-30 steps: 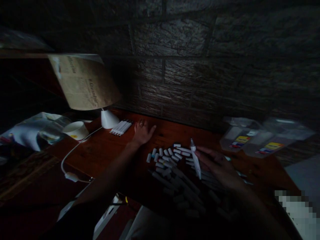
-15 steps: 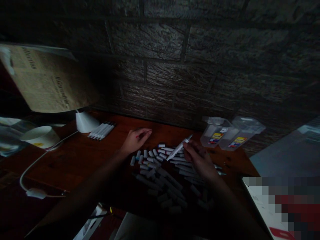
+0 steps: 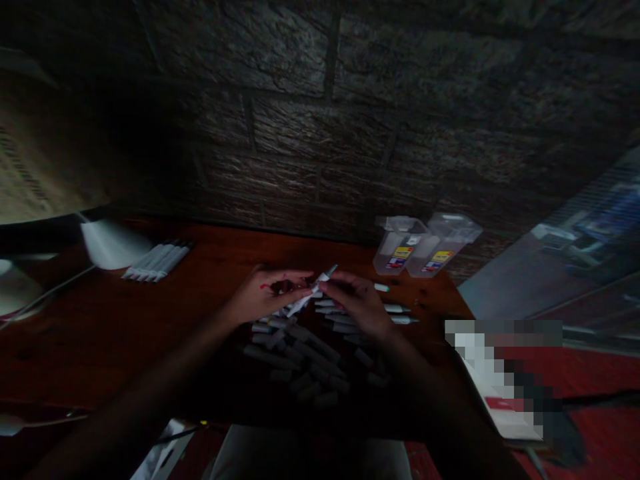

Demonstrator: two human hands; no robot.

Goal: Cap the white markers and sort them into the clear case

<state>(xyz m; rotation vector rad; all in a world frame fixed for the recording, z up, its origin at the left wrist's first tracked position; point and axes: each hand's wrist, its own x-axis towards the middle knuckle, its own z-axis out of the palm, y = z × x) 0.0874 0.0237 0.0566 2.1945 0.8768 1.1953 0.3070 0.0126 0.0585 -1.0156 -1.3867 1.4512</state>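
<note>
A white marker (image 3: pixel 299 306) with a grey tip is held slantwise over the table, between my two hands. My right hand (image 3: pixel 359 301) pinches it near its upper end with thumb and fingers. From the other side my left hand (image 3: pixel 265 293) closes on it, thumb along the barrel and fingers curved behind; red marks show on this hand. Under and in front of both hands lies a pile of loose white markers and caps (image 3: pixel 313 353), the nearer part dim in shadow. Several uncapped markers (image 3: pixel 400 320) stick out beyond my right hand.
A neat row of white markers (image 3: pixel 159 260) lies at the left, beside a white lamp base (image 3: pixel 113 243). Two clear plastic cases (image 3: pixel 397 250) with yellow labels stand by the brick wall (image 3: pixel 300 120). A white, partly pixelated object (image 3: pixel 510 420) borders the wooden table (image 3: pixel 200 293) at right.
My left hand has moved right and closed on the marker that my right hand holds. The view has turned to the right, so the lamp and row of markers sit further left.
</note>
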